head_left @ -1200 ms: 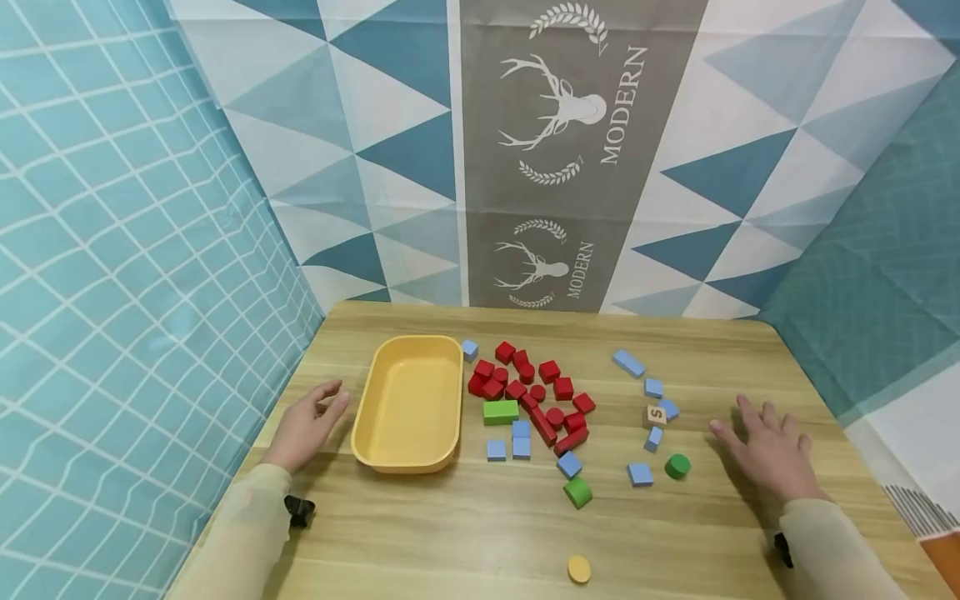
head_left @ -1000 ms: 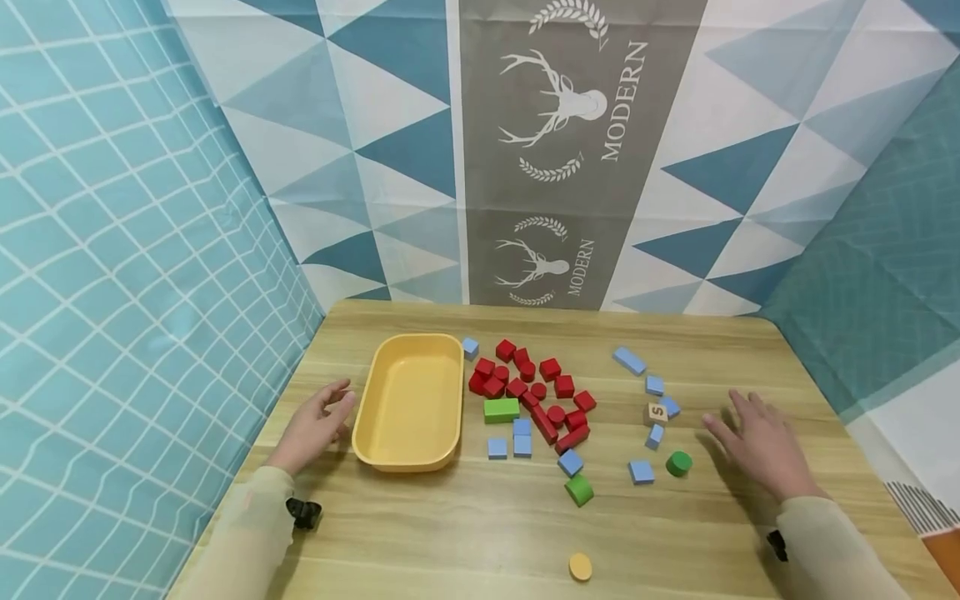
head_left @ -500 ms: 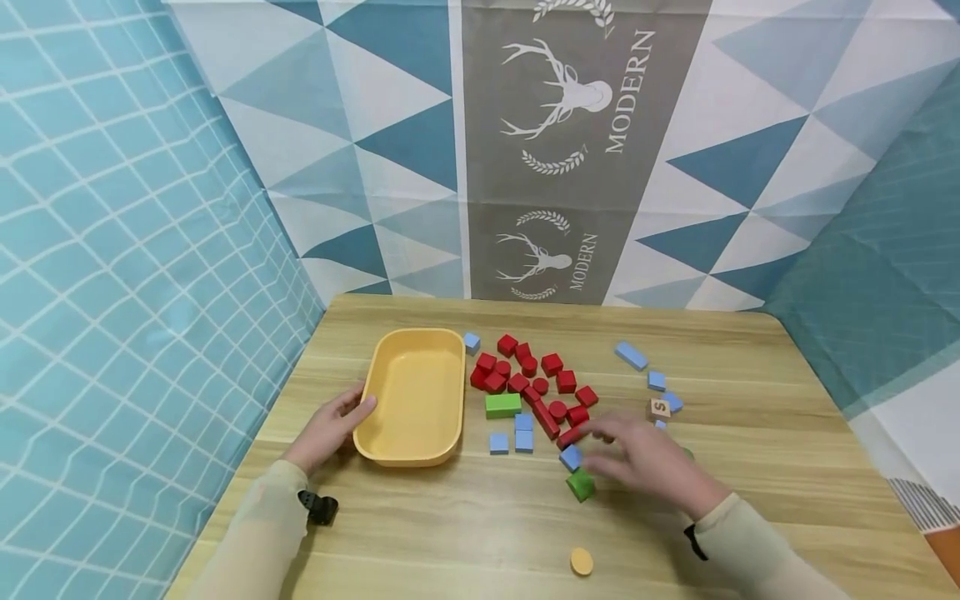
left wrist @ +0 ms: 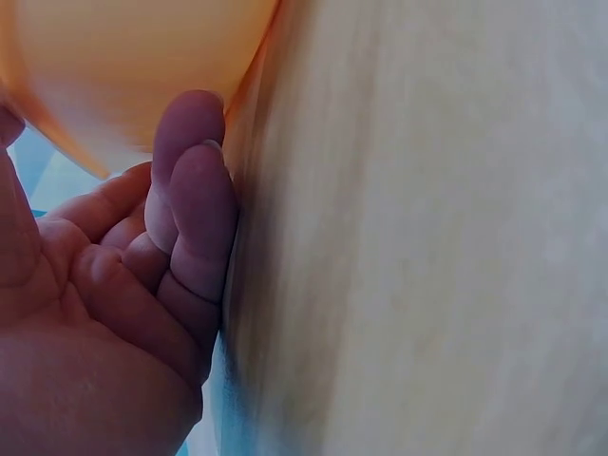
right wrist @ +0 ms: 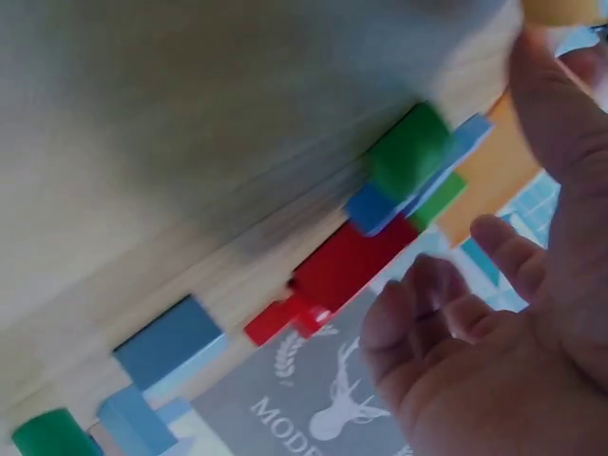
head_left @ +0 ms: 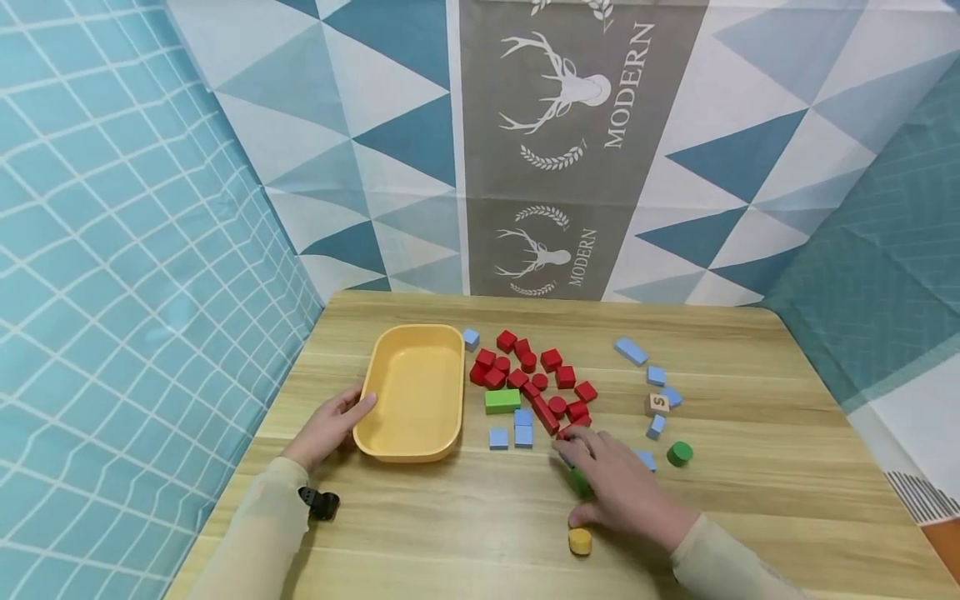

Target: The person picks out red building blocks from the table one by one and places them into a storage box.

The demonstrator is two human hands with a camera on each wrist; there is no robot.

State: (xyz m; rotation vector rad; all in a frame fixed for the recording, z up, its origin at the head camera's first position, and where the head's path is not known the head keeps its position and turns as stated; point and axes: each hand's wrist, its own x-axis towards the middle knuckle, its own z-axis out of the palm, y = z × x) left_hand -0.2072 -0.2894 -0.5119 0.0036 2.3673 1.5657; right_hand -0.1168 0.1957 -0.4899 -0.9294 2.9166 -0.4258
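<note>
My left hand (head_left: 330, 429) holds the near left side of a yellow plastic tray (head_left: 362, 451), thumb over the rim and fingers outside. In the left wrist view the fingers (left wrist: 195, 190) bend against the table beside the tray wall (left wrist: 142, 66). My right hand (head_left: 626, 487) hovers palm down over a green arch block (head_left: 579, 483), which it partly hides. The right wrist view has its fingers loosely bent with nothing between them. By the thumb tip is a small yellow round block (head_left: 580, 542); whether they touch I cannot tell.
Many red blocks (head_left: 551, 360) lie right of the tray, with a long green block (head_left: 502, 402) and several blue blocks (head_left: 523, 436). Farther right are a wooden letter cube (head_left: 657, 404), a green cylinder (head_left: 680, 453) and more blue blocks (head_left: 631, 351). Patterned cloth hangs behind the table.
My left hand has moved right and taken hold of the tray's rim. The right hand has swept left from the table's right side, then down toward the yellow block, which now looks tilted.
</note>
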